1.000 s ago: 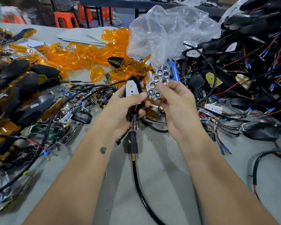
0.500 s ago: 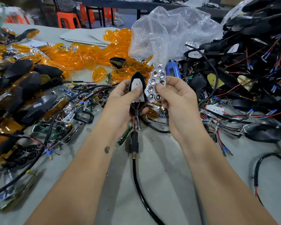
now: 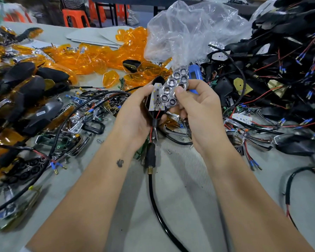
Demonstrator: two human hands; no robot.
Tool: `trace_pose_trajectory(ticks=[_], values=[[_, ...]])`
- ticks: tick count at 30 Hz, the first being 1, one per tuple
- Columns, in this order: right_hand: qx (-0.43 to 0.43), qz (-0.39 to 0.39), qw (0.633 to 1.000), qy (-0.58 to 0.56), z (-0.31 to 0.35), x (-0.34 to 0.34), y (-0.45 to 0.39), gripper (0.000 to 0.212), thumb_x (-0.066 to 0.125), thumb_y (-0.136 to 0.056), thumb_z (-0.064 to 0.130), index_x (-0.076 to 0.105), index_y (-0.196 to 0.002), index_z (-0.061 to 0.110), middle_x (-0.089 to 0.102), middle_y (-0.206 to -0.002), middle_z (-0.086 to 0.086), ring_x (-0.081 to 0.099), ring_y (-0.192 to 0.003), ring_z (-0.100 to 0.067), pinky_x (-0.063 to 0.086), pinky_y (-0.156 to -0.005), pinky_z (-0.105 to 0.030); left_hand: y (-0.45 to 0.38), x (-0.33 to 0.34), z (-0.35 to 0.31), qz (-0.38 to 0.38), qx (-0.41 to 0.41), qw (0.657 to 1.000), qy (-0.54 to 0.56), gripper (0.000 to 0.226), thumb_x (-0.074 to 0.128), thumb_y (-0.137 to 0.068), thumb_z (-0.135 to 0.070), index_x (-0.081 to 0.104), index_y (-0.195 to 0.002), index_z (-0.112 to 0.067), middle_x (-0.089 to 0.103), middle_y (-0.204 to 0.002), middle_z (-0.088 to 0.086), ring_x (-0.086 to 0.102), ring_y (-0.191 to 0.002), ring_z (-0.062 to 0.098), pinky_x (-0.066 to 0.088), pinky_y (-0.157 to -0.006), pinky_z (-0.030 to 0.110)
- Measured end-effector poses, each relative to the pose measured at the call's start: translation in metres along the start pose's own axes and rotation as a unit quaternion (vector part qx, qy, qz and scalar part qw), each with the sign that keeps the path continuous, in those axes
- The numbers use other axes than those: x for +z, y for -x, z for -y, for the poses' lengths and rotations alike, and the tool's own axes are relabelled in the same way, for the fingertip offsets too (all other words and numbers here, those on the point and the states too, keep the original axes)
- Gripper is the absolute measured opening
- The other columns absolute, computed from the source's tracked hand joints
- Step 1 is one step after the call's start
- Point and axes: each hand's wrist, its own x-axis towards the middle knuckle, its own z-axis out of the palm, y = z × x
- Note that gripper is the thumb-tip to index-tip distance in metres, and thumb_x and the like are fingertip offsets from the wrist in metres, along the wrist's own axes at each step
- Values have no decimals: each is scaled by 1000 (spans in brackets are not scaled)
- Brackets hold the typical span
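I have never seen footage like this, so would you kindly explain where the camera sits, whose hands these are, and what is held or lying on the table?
There is no machine here. A person works with two bare hands, and the single picture comes from a wide-angle camera worn on the head, looking forward and down. The left hand grips a small black plastic lamp housing with a white LED circuit board inside it. The right hand pinches a shiny silver honeycomb-patterned reflector, held right beside the board. On the grey table lie a heap of orange translucent lenses, a crumpled clear plastic bag, a pile of black housings with red and blue-tipped wires, and a thick black cable running towards the viewer.
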Motion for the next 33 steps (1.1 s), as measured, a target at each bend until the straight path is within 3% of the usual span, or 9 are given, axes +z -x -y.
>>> trace_pose_trajectory(ticks=[4, 8, 12, 15, 19, 23, 28, 30, 33], values=[[-11, 4, 1000, 12, -1, -1, -2, 15, 55, -99, 6, 56, -88, 15, 60, -56, 12, 55, -46, -6, 41, -44, -12, 1, 0, 0, 12, -15, 1000, 4, 32, 41, -104, -25, 59, -126, -9, 73, -94, 3, 68, -72, 13, 54, -57, 26], [-25, 22, 999, 35, -4, -2, -2, 19, 53, -101, 8, 59, -85, 16, 57, -57, 15, 56, -45, -9, 38, -45, -12, 1, 1, -1, 25, -13, 999, 32, 34, 40, -106, -23, 60, -128, -7, 73, -110, 8, 71, -91, 18, 58, -66, 29], [-34, 17, 995, 92, -6, -1, -1, 16, 58, -98, 8, 66, -89, 19, 63, -62, 14, 55, -46, -2, 41, -48, -10, 2, 3, -1, 31, -28, 997, 63, 40, 37, -106, -24, 57, -133, -3, 71, -111, 11, 70, -89, 19, 58, -65, 32], [-29, -1, 993, 117, -9, 0, -2, 9, 61, -96, 8, 67, -99, 14, 68, -78, 2, 57, -50, -5, 49, -52, -19, 1, 3, 0, 28, -25, 998, 55, 39, 35, -106, -22, 57, -133, -6, 70, -120, 14, 70, -95, 21, 59, -69, 33], [-46, -21, 986, 159, -13, 1, -3, 10, 65, -94, 10, 66, -100, 18, 66, -82, -1, 60, -66, -12, 58, -68, -35, 1, 3, 2, 35, -16, 998, 43, 38, 31, -106, -20, 59, -129, -8, 70, -122, 13, 70, -103, 21, 60, -76, 35], [-59, -26, 982, 179, -15, 2, -3, 19, 70, -90, 9, 64, -92, 27, 56, -75, 2, 59, -72, -20, 57, -75, -50, -1, 4, 3, 53, -16, 998, 33, 43, 31, -106, -22, 51, -138, -1, 62, -132, 20, 60, -124, 33, 51, -102, 45], [-73, -41, 974, 210, -19, 2, -3, 18, 71, -89, 15, 60, -93, 29, 54, -67, 9, 52, -60, -3, 50, -61, -27, -1, 1, 7, 74, 8, 997, 23, 35, 42, -104, -18, 58, -129, -1, 66, -125, 21, 64, -115, 30, 52, -101, 40], [-80, -48, 970, 223, -22, 1, -2, 19, 71, -89, 17, 58, -91, 30, 55, -67, 9, 52, -59, -2, 48, -59, -25, -3, 0, 9, 68, 28, 997, 4, 31, 44, -103, -13, 59, -129, -5, 68, -119, 14, 65, -110, 27, 52, -98, 39], [-88, -49, 962, 254, -24, 1, -2, 14, 70, -90, 21, 58, -90, 27, 52, -59, 13, 48, -55, -2, 46, -58, -27, -6, 2, 11, 39, 45, 998, -22, 34, 47, -103, -12, 56, -136, -10, 67, -129, 11, 60, -124, 28, 47, -107, 41]])
